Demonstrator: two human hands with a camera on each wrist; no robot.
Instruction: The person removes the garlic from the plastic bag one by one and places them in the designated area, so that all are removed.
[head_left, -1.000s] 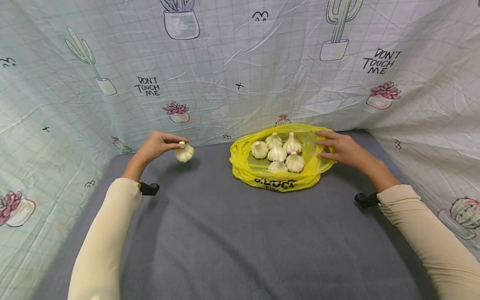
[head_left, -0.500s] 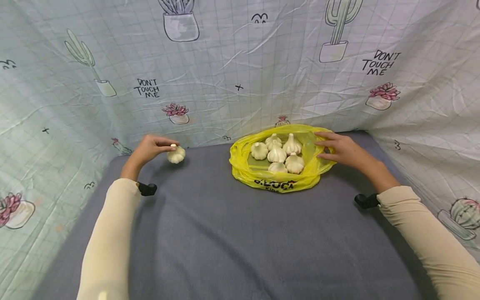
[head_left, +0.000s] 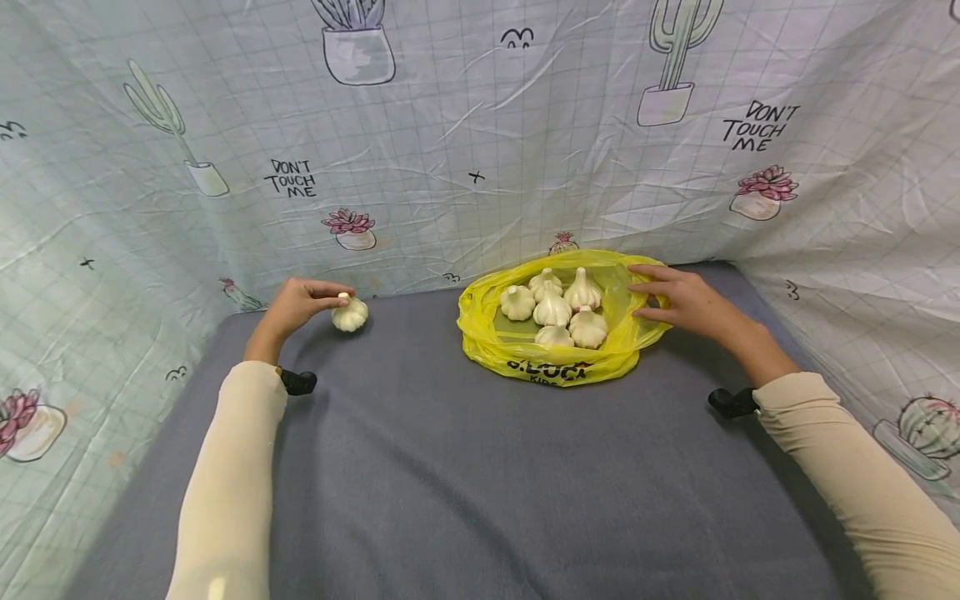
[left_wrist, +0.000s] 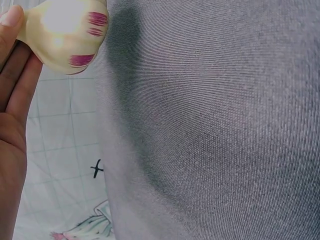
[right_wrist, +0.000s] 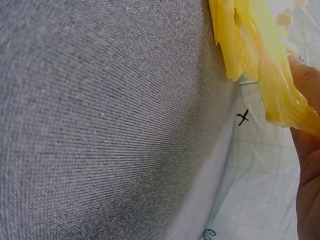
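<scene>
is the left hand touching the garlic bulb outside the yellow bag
Touching. The left wrist view shows the left hand pinching the garlic bulb by its neck, with no gap between thumb and neck.

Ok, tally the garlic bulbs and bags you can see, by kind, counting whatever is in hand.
Yellow plastic bag: 1
Garlic bulbs: 7 visible (6 in the bag, 1 held by the left hand)
Total: 8
</scene>
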